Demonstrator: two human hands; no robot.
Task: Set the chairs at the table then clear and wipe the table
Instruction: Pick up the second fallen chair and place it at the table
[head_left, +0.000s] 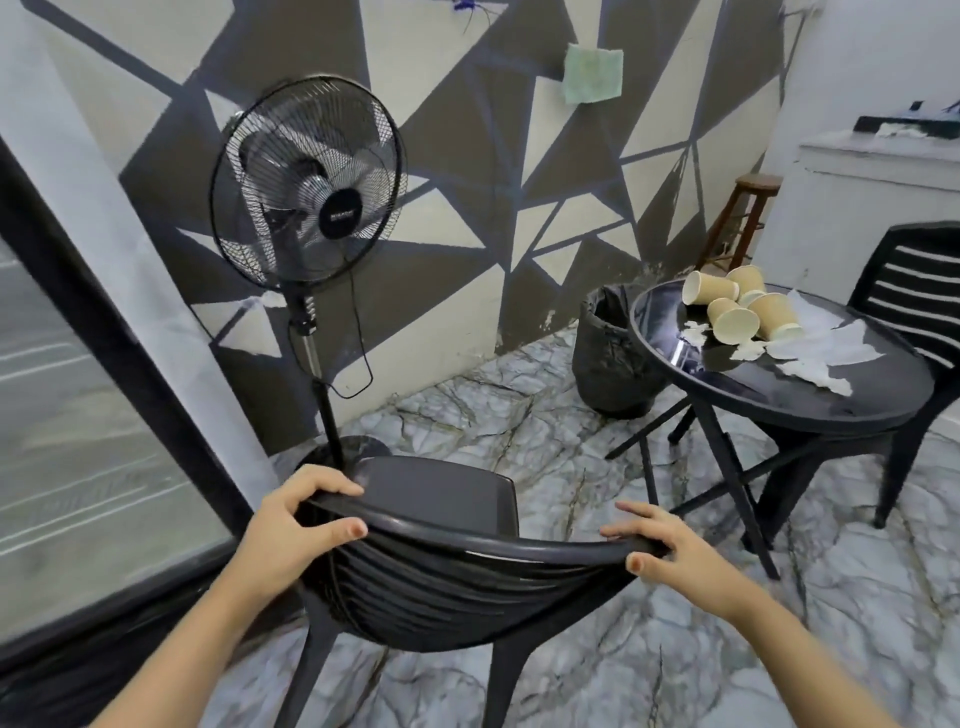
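A black plastic chair (441, 499) stands right in front of me, its back towards me. My left hand (296, 530) grips the left end of the backrest's top rail, and my right hand (670, 551) holds the right end with fingers over the rail and thumb under it. To the right stands a round black table (831, 400) bearing several tipped paper cups (732, 322) and torn white paper napkins (821, 343). A second black chair (914, 291) sits behind the table at the far right.
A black pedestal fan (306, 182) stands just beyond the chair on the left. A black bin (608, 358) sits by the wall left of the table. A green cloth (592, 73) hangs on the patterned wall. A wooden stool (743, 218) and a white counter (878, 197) are at the back right.
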